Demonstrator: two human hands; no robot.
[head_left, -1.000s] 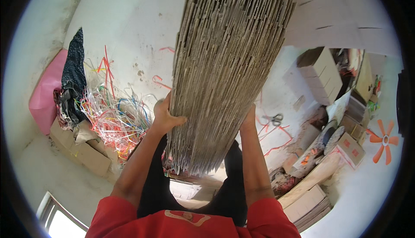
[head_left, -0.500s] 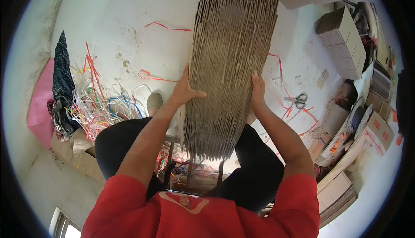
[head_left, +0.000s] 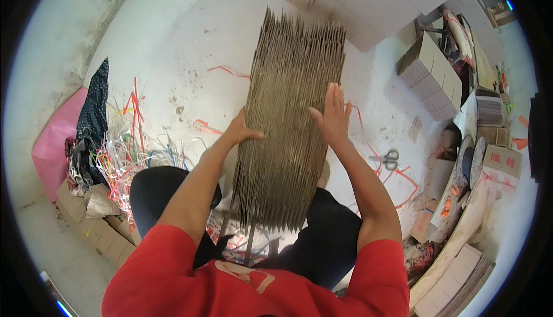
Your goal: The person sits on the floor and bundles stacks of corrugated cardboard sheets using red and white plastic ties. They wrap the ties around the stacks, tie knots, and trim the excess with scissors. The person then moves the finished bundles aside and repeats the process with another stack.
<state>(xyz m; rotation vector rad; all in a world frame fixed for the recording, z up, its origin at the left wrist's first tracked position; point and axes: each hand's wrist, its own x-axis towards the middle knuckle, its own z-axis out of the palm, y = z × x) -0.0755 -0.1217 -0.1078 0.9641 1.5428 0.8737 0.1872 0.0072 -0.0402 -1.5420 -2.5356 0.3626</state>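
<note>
Between the knees, a stack of cardboard sheets [head_left: 291, 127] stands on edge. Left hand [head_left: 242, 131] and right hand [head_left: 332, 115] press flat against opposite sides, fingers open. Judged stiff but loose and heavy; squeeze both faces mid-height.

A thick stack of flattened cardboard sheets [head_left: 291, 124] stood on edge between the person's knees, corrugated edges facing up. Left hand [head_left: 242, 131] pressed flat against the stack's left face; right hand [head_left: 331, 114], fingers straight and open, lay against its right side. A tangle of coloured plastic strapping [head_left: 129, 153] lay on the floor to the left, near a pink bag [head_left: 52, 144]. Scissors [head_left: 391, 158] lay on the floor to the right. Bundled cardboard pieces [head_left: 431, 75] sat far right.
</note>
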